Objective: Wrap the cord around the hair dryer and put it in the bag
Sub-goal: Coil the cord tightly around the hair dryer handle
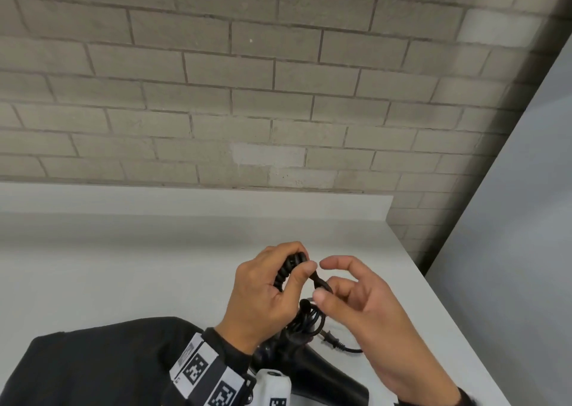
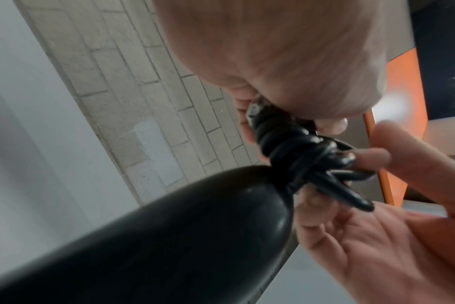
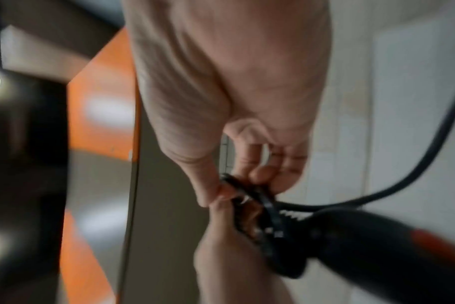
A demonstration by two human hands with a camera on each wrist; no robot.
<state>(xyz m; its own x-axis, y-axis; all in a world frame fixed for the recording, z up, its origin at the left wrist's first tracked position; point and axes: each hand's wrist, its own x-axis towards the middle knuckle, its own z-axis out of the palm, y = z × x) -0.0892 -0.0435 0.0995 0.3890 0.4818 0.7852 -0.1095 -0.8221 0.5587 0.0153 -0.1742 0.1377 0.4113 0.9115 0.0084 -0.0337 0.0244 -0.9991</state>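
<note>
While left hand (image 1: 263, 294) grips wrapped cord (image 1: 288, 271), no writing legible.

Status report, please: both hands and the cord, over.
Left hand grips the cord-wrapped handle. Right hand pinches a cord loop. Plug end loose on counter. Bag beside, nothing blocking.

Smooth white bench (image 1: 123, 266) running up to a low white upstand. Behind it, grey brick wall (image 1: 216, 80). Plain pale panel (image 1: 510, 235) at right. Blurred orange panel (image 2: 403, 86) in wrist views.
</note>
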